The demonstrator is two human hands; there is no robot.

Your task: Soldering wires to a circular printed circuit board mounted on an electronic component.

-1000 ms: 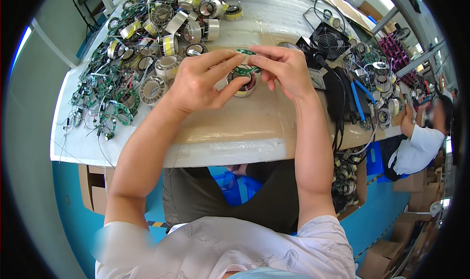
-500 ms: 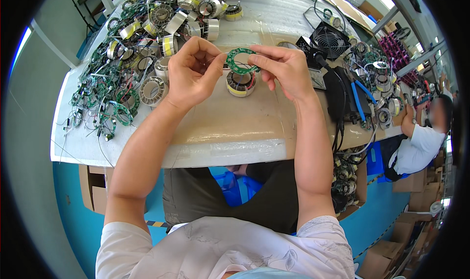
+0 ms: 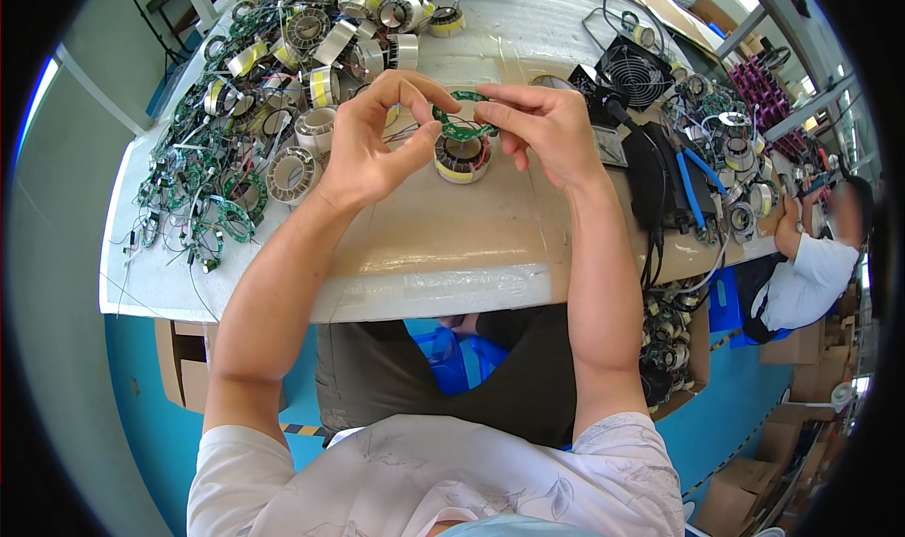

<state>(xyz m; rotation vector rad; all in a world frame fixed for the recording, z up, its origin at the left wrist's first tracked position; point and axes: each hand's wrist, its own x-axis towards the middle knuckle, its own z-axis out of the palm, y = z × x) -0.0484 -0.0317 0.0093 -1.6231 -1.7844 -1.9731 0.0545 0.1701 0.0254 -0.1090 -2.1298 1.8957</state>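
A green ring-shaped circuit board (image 3: 459, 132) is held up by my right hand (image 3: 554, 139), which pinches its right edge between thumb and fingers. Around the board's left side, my left hand (image 3: 370, 148) has its thumb and forefinger apart, the fingertips close to the rim. Thin dark wires run from the board past those fingers. Just below the board, a motor stator (image 3: 462, 165) with dark windings and a yellow band sits on the brown table covering. A red wire shows at its right side.
A heap of stators (image 3: 308, 30) and loose green circuit boards (image 3: 236, 218) covers the table's left. To the right are a black fan (image 3: 634, 75), a black box (image 3: 665, 183) and blue-handled pliers (image 3: 693, 190). Another person (image 3: 809, 278) sits at far right.
My left thumb and forefinger have parted from their pinch at the board's left edge. The board has tilted a little in my right hand, which keeps its grip.
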